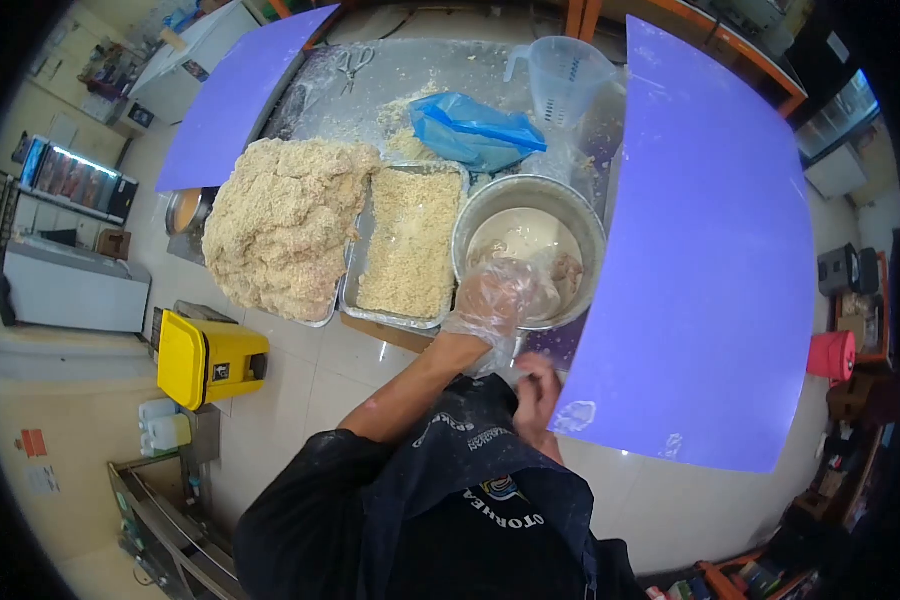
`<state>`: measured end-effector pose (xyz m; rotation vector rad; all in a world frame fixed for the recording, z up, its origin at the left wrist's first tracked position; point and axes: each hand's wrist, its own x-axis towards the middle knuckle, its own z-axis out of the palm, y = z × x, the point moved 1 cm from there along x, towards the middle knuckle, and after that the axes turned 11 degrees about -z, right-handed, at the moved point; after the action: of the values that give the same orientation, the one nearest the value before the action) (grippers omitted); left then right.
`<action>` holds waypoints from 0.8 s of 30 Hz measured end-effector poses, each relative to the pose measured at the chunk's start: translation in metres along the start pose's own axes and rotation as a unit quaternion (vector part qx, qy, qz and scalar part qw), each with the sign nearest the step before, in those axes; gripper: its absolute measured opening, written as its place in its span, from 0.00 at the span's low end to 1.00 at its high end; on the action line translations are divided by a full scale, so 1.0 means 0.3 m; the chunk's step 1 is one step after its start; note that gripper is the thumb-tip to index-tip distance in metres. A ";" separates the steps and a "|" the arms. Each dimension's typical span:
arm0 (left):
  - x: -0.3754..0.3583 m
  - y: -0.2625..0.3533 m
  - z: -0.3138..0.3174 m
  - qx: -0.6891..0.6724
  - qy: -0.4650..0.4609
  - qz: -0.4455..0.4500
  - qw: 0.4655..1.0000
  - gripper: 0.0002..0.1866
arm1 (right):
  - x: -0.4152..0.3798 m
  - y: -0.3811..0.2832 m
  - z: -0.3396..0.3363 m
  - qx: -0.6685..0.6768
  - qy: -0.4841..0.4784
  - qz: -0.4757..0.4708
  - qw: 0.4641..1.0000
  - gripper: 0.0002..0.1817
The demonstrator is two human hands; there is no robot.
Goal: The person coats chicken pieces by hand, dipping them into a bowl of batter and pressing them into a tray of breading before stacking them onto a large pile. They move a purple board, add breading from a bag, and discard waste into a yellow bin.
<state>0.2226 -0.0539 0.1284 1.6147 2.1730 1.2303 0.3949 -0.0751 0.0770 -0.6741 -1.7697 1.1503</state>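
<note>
My left hand (498, 292), in a loose clear plastic glove, reaches over the near rim of a round metal pot (594, 222). Pale, runny batter (522, 234) lies in the pot, with pinkish-brown lumps (568, 272) showing at its right side. The glove's folds hide how the left fingers are held. Bare and slightly blurred, my right hand (538, 398) is near my apron, its loosely bent fingers beside the glove's hanging cuff. Left of the pot stands a metal tray (346, 286) of yellowish crumbs (408, 240). A large crumb-covered mound (285, 225) rises beyond it on another tray.
Behind the tray and pot lie a blue plastic bag (475, 132), a clear measuring jug (568, 78) and scissors (352, 68). Purple boards (705, 250) flank the metal table (400, 62). A yellow bin (210, 355) stands on the floor at left.
</note>
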 end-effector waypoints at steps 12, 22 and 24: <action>0.017 -0.102 -0.133 -0.080 -0.085 0.188 0.975 0.15 | 0.331 0.092 0.242 0.534 0.245 0.219 0.779 0.21; 0.005 -0.190 -0.205 0.027 -0.083 0.168 0.982 0.12 | 0.427 0.093 0.331 0.502 0.327 0.181 0.780 0.24; 0.006 -0.188 -0.177 0.016 -0.051 0.177 0.983 0.09 | 0.435 0.103 0.327 0.472 0.321 0.209 0.794 0.25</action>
<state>0.1511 -0.0836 0.1243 2.0954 1.9093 1.1667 0.2477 0.0015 0.0825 -0.7002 -0.3407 1.6405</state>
